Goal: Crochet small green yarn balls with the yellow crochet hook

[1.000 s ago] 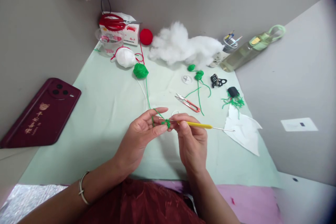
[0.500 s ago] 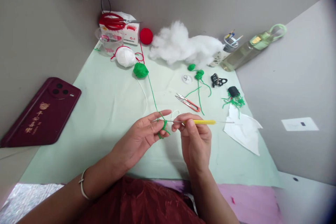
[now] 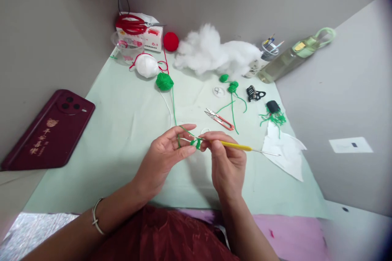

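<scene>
My right hand (image 3: 228,165) is closed round the yellow handle of a crochet hook (image 3: 235,145), its metal shaft pointing left. At the hook's tip is a small piece of green crochet (image 3: 196,143), between the fingertips of both hands. My left hand (image 3: 163,155) pinches the piece's left side with its thumb, and green yarn (image 3: 174,110) runs over its raised index finger. That strand leads back to a green yarn ball (image 3: 164,82) on the table. Whether the right fingertips also grip the piece is hard to see.
Orange thread snips (image 3: 219,119) lie just beyond my hands. White stuffing (image 3: 214,53), a white yarn ball (image 3: 146,66) and a red ball (image 3: 170,42) are at the back. A bottle (image 3: 294,57), hair claw (image 3: 255,94) and white cloth (image 3: 283,151) are on the right; a phone (image 3: 49,130) is left.
The green piece has shifted slightly right and turned toward the right fingertips. The hook's handle end has tipped down, and the left hand has rotated a little, drawing its yarn strand left.
</scene>
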Demonstrator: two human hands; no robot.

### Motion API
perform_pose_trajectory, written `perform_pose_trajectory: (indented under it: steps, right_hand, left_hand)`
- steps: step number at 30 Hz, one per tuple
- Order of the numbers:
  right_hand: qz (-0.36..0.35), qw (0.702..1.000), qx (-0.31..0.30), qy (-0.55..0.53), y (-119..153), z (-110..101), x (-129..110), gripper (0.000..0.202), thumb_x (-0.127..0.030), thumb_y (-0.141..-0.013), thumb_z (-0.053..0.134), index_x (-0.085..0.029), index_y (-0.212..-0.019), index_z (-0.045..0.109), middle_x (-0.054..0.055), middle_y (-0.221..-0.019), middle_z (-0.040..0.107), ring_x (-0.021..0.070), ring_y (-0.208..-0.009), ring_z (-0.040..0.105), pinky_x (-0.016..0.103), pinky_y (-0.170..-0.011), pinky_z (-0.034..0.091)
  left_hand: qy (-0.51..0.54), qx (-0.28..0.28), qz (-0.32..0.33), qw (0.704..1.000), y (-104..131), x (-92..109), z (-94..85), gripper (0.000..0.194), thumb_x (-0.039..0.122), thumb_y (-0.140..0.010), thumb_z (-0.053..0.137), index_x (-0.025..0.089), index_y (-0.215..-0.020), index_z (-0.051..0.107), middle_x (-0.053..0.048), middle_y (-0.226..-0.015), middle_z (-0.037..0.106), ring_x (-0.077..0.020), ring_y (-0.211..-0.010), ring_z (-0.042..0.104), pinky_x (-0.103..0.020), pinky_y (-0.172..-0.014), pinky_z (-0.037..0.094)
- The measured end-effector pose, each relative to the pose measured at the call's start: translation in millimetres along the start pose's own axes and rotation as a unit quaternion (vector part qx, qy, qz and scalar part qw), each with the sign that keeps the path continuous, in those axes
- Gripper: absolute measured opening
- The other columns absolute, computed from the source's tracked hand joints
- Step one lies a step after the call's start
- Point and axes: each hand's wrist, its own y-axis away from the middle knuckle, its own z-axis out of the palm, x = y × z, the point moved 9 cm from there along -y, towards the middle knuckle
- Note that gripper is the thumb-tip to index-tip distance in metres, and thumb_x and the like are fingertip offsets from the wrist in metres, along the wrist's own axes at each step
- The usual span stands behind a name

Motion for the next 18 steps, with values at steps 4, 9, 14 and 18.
perform_pose_trajectory:
  steps: [4, 9, 14, 18]
  right_hand:
    - [0.022, 0.999, -0.012, -0.041, -1.7, 0.1, 5.6, 0.015, -0.031, -0.101, 0.067, -0.025, -0.100, 0.081, 0.004, -0.090, 0.076, 0.0162, -0.076, 0.067, 0.034, -0.072, 0.056]
    - [0.025, 0.998, -0.009, -0.049, -0.8, -0.2, 7.0, 0.015, -0.032, -0.101, 0.068, -0.025, -0.100, 0.081, 0.004, -0.091, 0.076, 0.0163, -0.074, 0.067, 0.034, -0.070, 0.057]
    - [0.025, 0.997, -0.011, -0.072, -1.0, 0.2, 2.9, 0.017, -0.033, -0.102, 0.065, -0.023, -0.098, 0.079, 0.005, -0.092, 0.079, 0.0159, -0.072, 0.071, 0.032, -0.066, 0.061]
    - [0.013, 0.997, -0.023, -0.075, -0.1, 0.7, -2.2, 0.018, -0.030, -0.104, 0.062, -0.025, -0.101, 0.079, 0.004, -0.095, 0.080, 0.0156, -0.075, 0.073, 0.032, -0.069, 0.062]
  left_hand:
    - [0.002, -0.006, -0.014, 1.000, 0.2, 0.6, 0.6, 0.038, 0.022, -0.083, 0.087, 0.025, -0.120, 0.078, -0.001, -0.097, 0.073, -0.0186, -0.098, 0.069, -0.033, -0.097, 0.049]
    - [0.002, 0.011, -0.018, 1.000, 0.2, 1.3, -1.2, 0.033, 0.025, -0.083, 0.086, 0.025, -0.115, 0.081, -0.001, -0.093, 0.071, -0.0179, -0.095, 0.065, -0.032, -0.095, 0.047]
    - [-0.003, 0.026, -0.006, 1.000, 0.9, 4.5, -3.8, 0.034, 0.025, -0.080, 0.088, 0.026, -0.113, 0.082, 0.000, -0.090, 0.067, -0.0164, -0.091, 0.061, -0.030, -0.090, 0.047]
    - [-0.008, 0.026, 0.005, 1.000, 1.3, 7.8, -3.9, 0.029, 0.027, -0.081, 0.088, 0.027, -0.109, 0.083, 0.001, -0.087, 0.067, -0.0154, -0.089, 0.061, -0.029, -0.088, 0.048]
